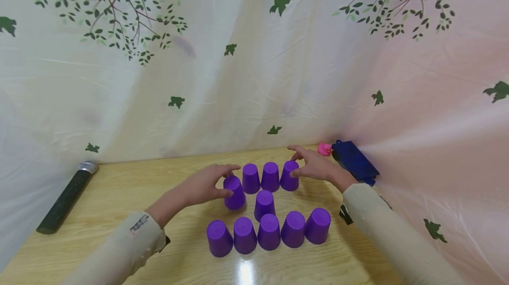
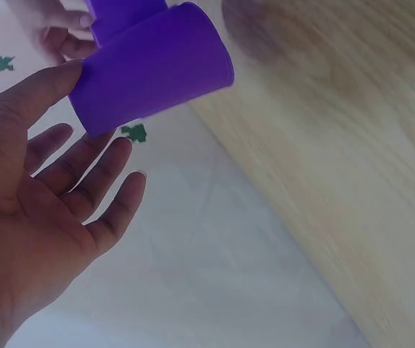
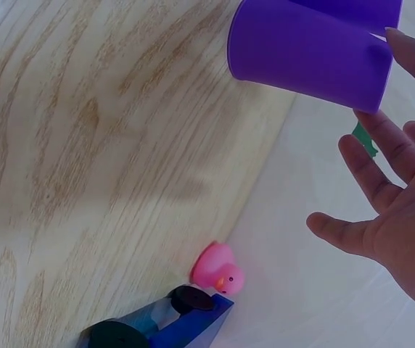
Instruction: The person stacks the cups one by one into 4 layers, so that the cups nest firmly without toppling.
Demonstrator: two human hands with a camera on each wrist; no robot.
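Note:
Purple cups stand upside down on the table. My left hand (image 1: 203,185) holds the cup (image 1: 233,194) at the left between thumb and fingers, near its closed end; I cannot tell whether its rim touches the table. At the back, my right hand (image 1: 318,166) has its thumb and a fingertip on the end cup (image 3: 309,54), its other fingers spread. Two more cups, left (image 1: 251,179) and right (image 1: 270,177), stand beside that one. A single cup (image 1: 264,204) sits in the middle, behind a front row of several cups (image 1: 269,232).
A black microphone (image 1: 65,201) with a silver head lies at the left. At the back right are a pink rubber duck (image 3: 217,270) and a dark blue object (image 1: 355,159) with black wheel-like discs. A leaf-printed curtain (image 1: 222,81) hangs behind the wooden table (image 1: 183,254).

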